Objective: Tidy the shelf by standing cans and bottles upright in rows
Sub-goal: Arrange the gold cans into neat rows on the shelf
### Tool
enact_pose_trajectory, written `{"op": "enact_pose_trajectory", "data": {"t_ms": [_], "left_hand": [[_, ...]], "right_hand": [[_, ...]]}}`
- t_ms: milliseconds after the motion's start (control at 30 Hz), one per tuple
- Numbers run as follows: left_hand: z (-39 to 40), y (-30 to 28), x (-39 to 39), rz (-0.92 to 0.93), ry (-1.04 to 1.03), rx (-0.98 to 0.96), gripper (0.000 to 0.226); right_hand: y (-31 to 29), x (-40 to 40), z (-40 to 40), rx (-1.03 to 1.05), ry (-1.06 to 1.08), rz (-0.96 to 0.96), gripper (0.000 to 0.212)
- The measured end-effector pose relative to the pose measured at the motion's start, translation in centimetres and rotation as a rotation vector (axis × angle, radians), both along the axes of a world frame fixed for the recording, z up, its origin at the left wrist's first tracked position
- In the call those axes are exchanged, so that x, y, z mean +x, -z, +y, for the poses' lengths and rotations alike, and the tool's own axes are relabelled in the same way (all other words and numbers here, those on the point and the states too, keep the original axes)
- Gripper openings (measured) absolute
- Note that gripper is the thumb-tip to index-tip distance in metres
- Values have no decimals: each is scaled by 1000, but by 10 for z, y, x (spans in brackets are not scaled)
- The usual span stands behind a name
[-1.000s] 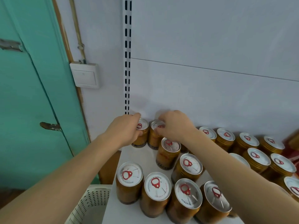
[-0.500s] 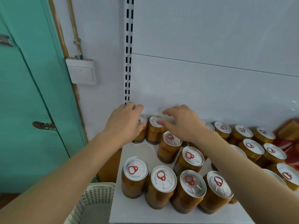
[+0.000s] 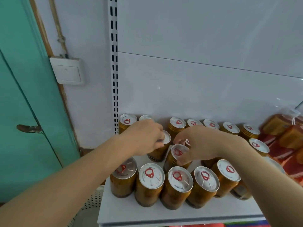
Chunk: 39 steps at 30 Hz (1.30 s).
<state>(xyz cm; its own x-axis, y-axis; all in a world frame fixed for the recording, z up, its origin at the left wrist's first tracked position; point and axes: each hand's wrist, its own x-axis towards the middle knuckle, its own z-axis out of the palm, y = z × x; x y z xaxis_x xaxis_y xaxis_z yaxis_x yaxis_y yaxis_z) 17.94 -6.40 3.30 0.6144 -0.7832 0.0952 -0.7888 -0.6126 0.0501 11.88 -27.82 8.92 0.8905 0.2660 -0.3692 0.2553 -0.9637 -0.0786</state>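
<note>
On the white shelf [image 3: 131, 212], the left hand [image 3: 144, 136] grips the rim of one amber can [image 3: 161, 149]; the right hand [image 3: 201, 145] pinches a tilted can [image 3: 176, 157] beside it, behind the front row. Lid lettering is too small to read

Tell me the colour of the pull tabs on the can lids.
Red, on silver-white lids; clearest on the front-row can in the head view.
</note>
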Motion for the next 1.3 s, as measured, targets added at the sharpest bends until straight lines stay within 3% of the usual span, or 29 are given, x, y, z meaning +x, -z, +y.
{"op": "enact_pose_trajectory", "data": {"t_ms": [200,400,500,700,867,1100,1200,1300], "left_hand": [[34,6,-5,92,-83,-73,21],[83,2,-9,142,-240,-82,28],[88,4,-17,121,-286,-120,35],[85,14,-19,118,-365,-238,26],[86,18,-16,129,-387,-245,49],[86,12,-19,119,-381,-247,56],[94,-2,-42,81,-402,-390,57],[112,-11,-78,187,-357,-478,66]], "right_hand": [[10,4,5,-8,-32,-93,63],[26,9,35,60,-62,-247,35],[35,14,49,103,-37,-279,38],[40,21,64,137,63,-289,49],[47,27,70,139,122,-335,61],[47,22,65,121,85,-373,69],[34,-7,62,211,49,-473,67],[18,-49,61,267,-48,-421,70]]}}
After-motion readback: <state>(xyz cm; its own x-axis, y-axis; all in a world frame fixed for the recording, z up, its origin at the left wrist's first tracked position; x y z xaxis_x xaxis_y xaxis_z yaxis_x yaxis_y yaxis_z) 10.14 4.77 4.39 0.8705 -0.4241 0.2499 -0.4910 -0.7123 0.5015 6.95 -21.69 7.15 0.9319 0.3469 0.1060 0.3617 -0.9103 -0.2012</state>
